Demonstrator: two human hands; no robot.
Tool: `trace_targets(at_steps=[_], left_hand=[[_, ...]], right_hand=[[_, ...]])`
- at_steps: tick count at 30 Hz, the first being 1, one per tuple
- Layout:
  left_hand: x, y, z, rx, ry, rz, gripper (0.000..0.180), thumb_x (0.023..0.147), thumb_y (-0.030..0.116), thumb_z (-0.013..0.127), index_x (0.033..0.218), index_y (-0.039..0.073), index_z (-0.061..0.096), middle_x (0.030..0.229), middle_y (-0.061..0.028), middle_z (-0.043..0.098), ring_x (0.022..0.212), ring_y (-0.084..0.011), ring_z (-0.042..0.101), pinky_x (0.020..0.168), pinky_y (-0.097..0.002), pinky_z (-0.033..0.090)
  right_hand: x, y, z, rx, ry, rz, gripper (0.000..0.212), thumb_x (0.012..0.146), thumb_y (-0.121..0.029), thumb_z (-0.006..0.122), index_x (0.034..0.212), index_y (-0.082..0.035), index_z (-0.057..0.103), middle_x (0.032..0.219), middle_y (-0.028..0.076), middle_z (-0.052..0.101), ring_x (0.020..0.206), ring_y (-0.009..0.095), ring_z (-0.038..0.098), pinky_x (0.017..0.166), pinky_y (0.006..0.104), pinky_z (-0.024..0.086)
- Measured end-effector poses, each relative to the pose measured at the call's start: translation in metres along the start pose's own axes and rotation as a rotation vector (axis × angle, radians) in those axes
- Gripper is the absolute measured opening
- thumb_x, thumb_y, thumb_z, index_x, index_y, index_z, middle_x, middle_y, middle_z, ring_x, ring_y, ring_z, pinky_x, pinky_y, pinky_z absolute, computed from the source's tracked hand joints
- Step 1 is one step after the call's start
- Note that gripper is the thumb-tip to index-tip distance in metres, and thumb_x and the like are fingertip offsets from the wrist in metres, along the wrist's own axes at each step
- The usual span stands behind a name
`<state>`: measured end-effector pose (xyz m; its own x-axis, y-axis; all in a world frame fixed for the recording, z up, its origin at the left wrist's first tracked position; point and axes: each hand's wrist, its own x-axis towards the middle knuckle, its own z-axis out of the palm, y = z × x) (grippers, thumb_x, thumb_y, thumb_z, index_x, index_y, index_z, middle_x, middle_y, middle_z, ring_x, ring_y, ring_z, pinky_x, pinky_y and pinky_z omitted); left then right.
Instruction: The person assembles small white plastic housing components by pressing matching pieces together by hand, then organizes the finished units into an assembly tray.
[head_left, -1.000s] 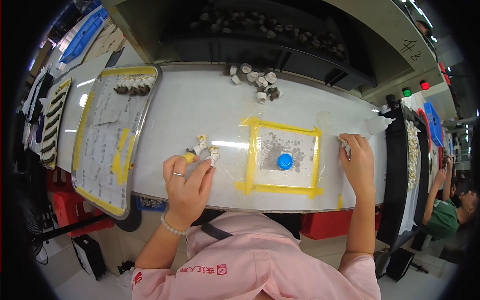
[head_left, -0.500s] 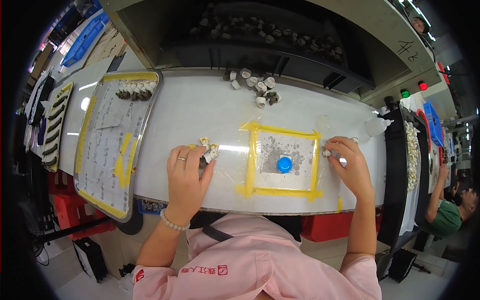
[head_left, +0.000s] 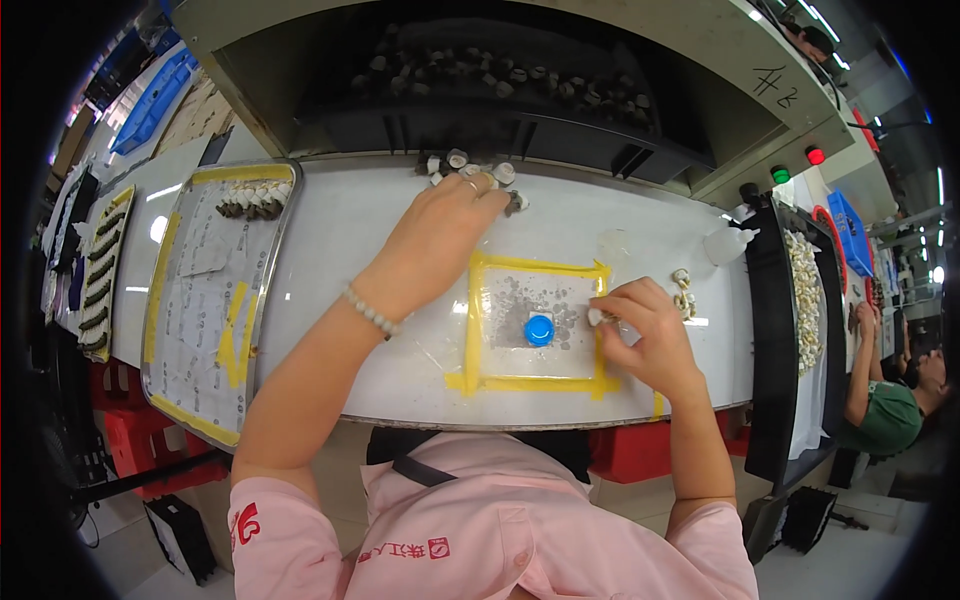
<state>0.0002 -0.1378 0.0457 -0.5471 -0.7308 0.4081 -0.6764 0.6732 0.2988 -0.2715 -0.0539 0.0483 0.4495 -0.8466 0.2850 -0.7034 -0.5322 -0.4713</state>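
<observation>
My left hand (head_left: 445, 225) reaches over a loose pile of small white and dark-grey cylindrical parts (head_left: 457, 160) at the back of the table. Its fingers are bent together among them, and whatever they grip is hidden. My right hand (head_left: 650, 335) pinches a small white part (head_left: 597, 316) at the right edge of a yellow-taped square (head_left: 478, 330). A blue round cap (head_left: 539, 330) stands inside that square, on wet-looking grey spots. Behind my right hand, a short row of white and yellowish parts (head_left: 684, 292) rests on the table.
At left lies a metal tray (head_left: 205, 290) with a row of parts. A dark shelf unit (head_left: 600, 150) full of parts stands at the back. A white squeeze bottle (head_left: 727, 245) and a black bin of parts (head_left: 775, 400) are at right. A co-worker (head_left: 885, 415) sits further right.
My left hand has moved up from the mid-left table to the back pile. My right hand has moved left to the taped square with a small white part, uncovering the row behind it.
</observation>
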Motion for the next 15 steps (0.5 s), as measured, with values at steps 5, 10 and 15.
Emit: trace_targets(at_steps=[5,10,15], left_hand=[[0.008,-0.011,0.018,0.008,-0.178,-0.094,0.02,0.083,0.0,0.055,0.102,-0.002,0.062,0.111,-0.0173,0.058,0.103,-0.0309,0.057,0.086,-0.0386,0.049],[-0.002,-0.01,0.009,-0.092,-0.088,-0.191,0.023,0.081,0.002,0.063,0.104,-0.002,0.062,0.101,-0.0144,0.061,0.089,-0.0278,0.06,0.081,-0.0332,0.05],[-0.024,0.02,-0.02,-0.694,-0.096,-0.382,0.02,0.081,-0.001,0.062,0.101,-0.001,0.062,0.101,-0.0098,0.062,0.088,-0.0166,0.059,0.079,-0.0272,0.05]], right_hand=[[-0.002,-0.002,0.011,-0.055,-0.019,-0.044,0.025,0.067,-0.002,0.068,0.092,-0.003,0.071,0.082,0.008,0.062,0.076,0.024,0.058,0.07,0.0335,0.049],[0.009,-0.017,0.015,0.075,-0.012,-0.071,0.024,0.067,-0.002,0.069,0.091,-0.003,0.071,0.082,0.007,0.062,0.075,0.024,0.058,0.069,0.0343,0.049],[0.017,-0.025,0.025,0.052,-0.038,-0.13,0.023,0.066,-0.006,0.069,0.089,-0.005,0.071,0.083,0.005,0.061,0.081,0.022,0.059,0.072,0.0351,0.048]])
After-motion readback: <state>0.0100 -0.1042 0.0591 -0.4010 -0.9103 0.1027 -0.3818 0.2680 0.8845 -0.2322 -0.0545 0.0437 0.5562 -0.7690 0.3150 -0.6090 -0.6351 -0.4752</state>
